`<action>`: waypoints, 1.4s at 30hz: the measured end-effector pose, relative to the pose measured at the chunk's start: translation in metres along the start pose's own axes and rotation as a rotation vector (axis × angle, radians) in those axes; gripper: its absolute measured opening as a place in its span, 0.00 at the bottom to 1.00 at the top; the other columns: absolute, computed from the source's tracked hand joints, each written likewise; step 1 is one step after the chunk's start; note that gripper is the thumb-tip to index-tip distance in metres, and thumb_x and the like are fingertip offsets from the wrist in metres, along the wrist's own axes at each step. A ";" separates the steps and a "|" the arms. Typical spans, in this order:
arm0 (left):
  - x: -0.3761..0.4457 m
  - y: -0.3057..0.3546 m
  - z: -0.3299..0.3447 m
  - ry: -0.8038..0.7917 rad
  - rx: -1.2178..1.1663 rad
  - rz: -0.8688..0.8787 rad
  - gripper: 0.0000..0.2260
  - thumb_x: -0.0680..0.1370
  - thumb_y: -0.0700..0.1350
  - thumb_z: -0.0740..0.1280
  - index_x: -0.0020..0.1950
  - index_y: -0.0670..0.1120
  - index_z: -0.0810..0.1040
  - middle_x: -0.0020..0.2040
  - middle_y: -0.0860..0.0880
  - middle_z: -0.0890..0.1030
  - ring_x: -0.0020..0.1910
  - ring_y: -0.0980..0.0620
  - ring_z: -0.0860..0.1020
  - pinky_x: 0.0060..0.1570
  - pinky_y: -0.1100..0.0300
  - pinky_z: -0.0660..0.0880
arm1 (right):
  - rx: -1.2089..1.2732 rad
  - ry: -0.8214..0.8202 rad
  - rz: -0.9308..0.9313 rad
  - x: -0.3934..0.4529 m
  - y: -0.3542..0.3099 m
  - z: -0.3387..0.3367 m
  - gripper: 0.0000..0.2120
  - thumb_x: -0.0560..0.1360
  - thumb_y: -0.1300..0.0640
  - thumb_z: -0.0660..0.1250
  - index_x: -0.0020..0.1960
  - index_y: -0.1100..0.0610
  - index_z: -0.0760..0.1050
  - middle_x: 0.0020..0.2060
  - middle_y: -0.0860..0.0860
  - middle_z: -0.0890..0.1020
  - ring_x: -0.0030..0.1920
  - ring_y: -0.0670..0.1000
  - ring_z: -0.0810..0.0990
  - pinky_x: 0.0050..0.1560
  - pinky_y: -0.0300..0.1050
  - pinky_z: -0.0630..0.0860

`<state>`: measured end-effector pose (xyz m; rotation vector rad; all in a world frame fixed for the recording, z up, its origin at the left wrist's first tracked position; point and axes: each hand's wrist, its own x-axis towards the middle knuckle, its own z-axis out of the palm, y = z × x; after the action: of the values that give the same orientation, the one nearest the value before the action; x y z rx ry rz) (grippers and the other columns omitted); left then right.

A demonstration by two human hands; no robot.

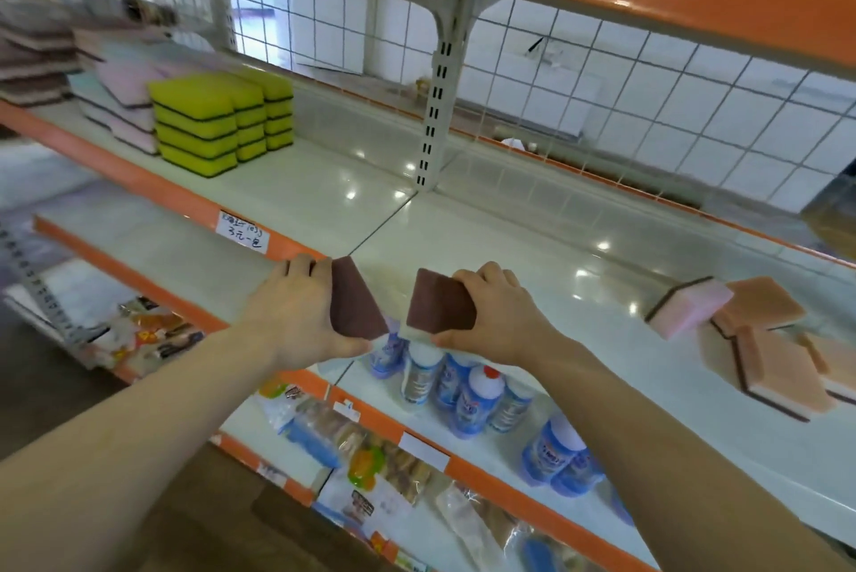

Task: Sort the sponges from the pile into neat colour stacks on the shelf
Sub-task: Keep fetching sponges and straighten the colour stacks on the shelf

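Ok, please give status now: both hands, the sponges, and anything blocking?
Left hand grips one brown-faced sponge; right hand grips another. Yellow sponge stacks neat, far left. Pink and orange sponge pile unsorted, right. Nothing blocking.

Open white shelf (463, 219) between the yellow sponge stacks (217, 122) at left and the loose orange sponges (769, 340) at right; only the slotted upright post (435, 108) interrupts the back

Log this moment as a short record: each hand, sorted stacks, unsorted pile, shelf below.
left hand: holds a brown-faced sponge
right hand: holds a second brown-faced sponge
sorted stacks: yellow sponges, pink-white sponges, far left of shelf
unsorted pile: pink sponge and orange sponges, right of shelf
shelf below: blue bottles
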<state>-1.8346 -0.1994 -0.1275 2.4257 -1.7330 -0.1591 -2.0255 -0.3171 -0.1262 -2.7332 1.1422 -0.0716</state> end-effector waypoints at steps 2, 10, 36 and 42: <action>0.007 -0.008 -0.004 0.026 0.000 -0.030 0.46 0.64 0.68 0.69 0.72 0.43 0.59 0.67 0.44 0.65 0.66 0.44 0.63 0.64 0.53 0.64 | -0.005 -0.007 -0.032 0.018 -0.002 -0.003 0.36 0.68 0.38 0.70 0.70 0.52 0.63 0.57 0.53 0.67 0.58 0.53 0.66 0.60 0.47 0.66; 0.036 -0.035 -0.017 0.084 0.058 -0.148 0.46 0.64 0.69 0.68 0.71 0.43 0.59 0.64 0.44 0.67 0.63 0.44 0.66 0.62 0.55 0.65 | 0.015 -0.018 -0.146 0.091 -0.014 -0.012 0.35 0.68 0.38 0.70 0.69 0.52 0.64 0.57 0.53 0.67 0.59 0.53 0.66 0.61 0.49 0.67; 0.053 -0.206 -0.045 0.110 0.034 -0.440 0.46 0.65 0.69 0.68 0.71 0.43 0.58 0.65 0.45 0.66 0.65 0.44 0.64 0.62 0.53 0.67 | 0.001 -0.097 -0.410 0.247 -0.165 0.022 0.37 0.67 0.38 0.70 0.70 0.53 0.64 0.58 0.54 0.68 0.61 0.54 0.66 0.62 0.49 0.68; 0.052 -0.284 -0.062 0.110 0.045 -0.441 0.45 0.64 0.70 0.68 0.71 0.44 0.60 0.66 0.45 0.66 0.64 0.44 0.65 0.61 0.53 0.68 | 0.024 -0.082 -0.385 0.281 -0.236 0.034 0.38 0.67 0.37 0.70 0.70 0.54 0.65 0.58 0.54 0.69 0.61 0.54 0.66 0.61 0.50 0.69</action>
<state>-1.5430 -0.1541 -0.1194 2.7557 -1.1489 -0.0341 -1.6586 -0.3486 -0.1232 -2.8649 0.5788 -0.0227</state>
